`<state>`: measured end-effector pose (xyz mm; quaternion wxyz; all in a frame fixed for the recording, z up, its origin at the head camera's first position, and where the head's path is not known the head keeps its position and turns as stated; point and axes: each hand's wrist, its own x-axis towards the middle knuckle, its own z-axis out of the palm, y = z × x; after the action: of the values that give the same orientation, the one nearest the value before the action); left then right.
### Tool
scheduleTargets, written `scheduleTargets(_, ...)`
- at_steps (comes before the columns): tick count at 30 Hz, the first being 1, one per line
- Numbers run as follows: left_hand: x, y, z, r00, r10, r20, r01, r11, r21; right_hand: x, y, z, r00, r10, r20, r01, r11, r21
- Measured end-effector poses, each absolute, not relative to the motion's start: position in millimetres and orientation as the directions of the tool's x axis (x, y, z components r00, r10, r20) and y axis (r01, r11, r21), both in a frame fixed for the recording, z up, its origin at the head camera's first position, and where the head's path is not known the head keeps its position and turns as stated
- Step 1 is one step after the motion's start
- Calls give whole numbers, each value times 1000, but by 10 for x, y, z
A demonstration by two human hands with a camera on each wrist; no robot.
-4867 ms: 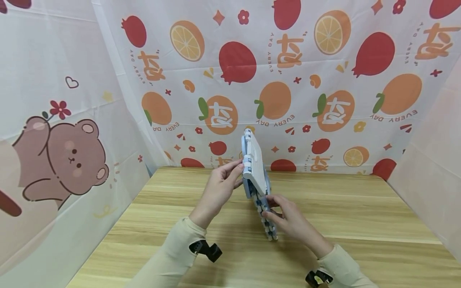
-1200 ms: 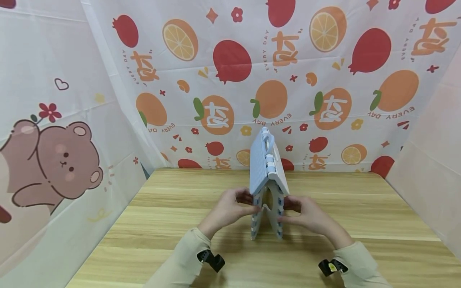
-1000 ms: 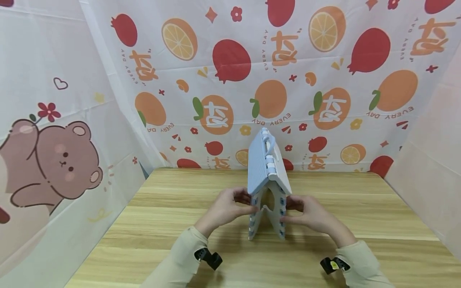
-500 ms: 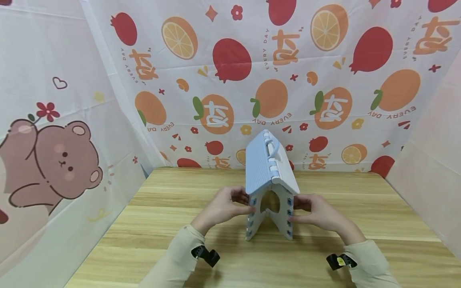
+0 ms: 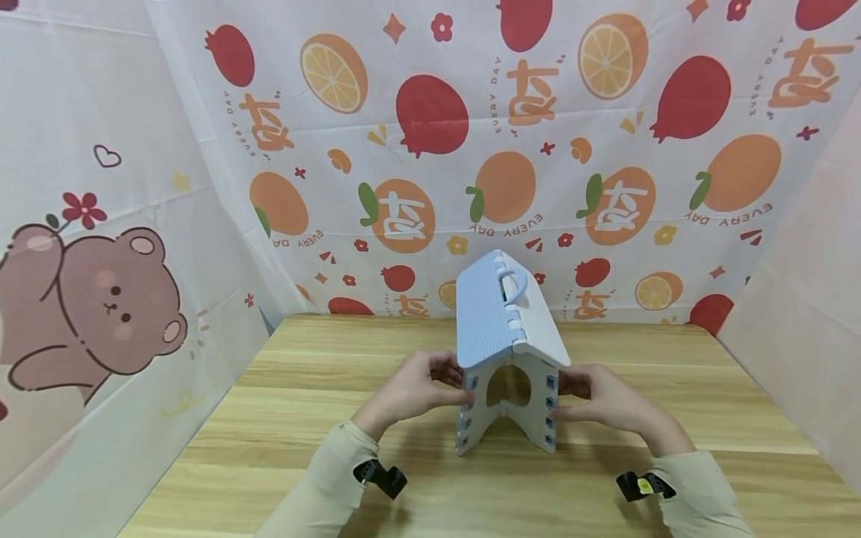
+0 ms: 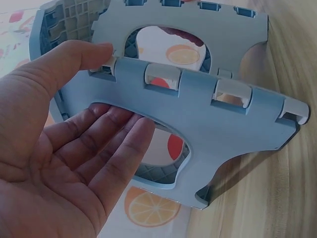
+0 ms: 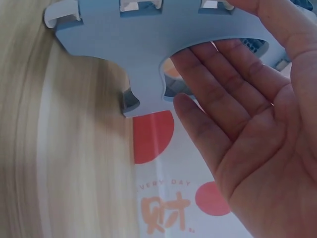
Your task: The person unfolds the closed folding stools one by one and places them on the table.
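Observation:
A blue and white folding step stool (image 5: 490, 307) stands upright on the table, its two top panels sloping down from a hinged ridge with a carry handle (image 5: 514, 288). Its legs are partly spread. My left hand (image 5: 416, 388) grips the left side panel (image 6: 198, 109), thumb on the hinged front edge, and the fingers reach in at the oval cut-out. On the other side, my right hand (image 5: 603, 398) holds the right panel (image 7: 148, 44) the same way; its thumb tip is cut off in the right wrist view.
Under the stool lies a wood-grain table (image 5: 323, 344). A fruit-print cloth (image 5: 430, 194) hangs behind it, and a cloth with a bear print (image 5: 121, 299) covers the left side. Each wrist wears a black strap-on camera (image 5: 380, 478).
The stool has gone from nearly flat to spread, with its legs moving apart and the top panels flattening outward. My left hand came down from the top to the left panel; both hands have drawn apart.

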<state>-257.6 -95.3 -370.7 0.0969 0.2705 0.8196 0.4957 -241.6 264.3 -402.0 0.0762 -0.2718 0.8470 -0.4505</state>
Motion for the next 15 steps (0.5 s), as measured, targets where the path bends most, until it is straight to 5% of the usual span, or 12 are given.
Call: scheduleTargets(15,-2572,-1039,-3667,-789,610,76,351,345,870,-2364,2699,-3916,-802,-593,72,-376,407,-833)
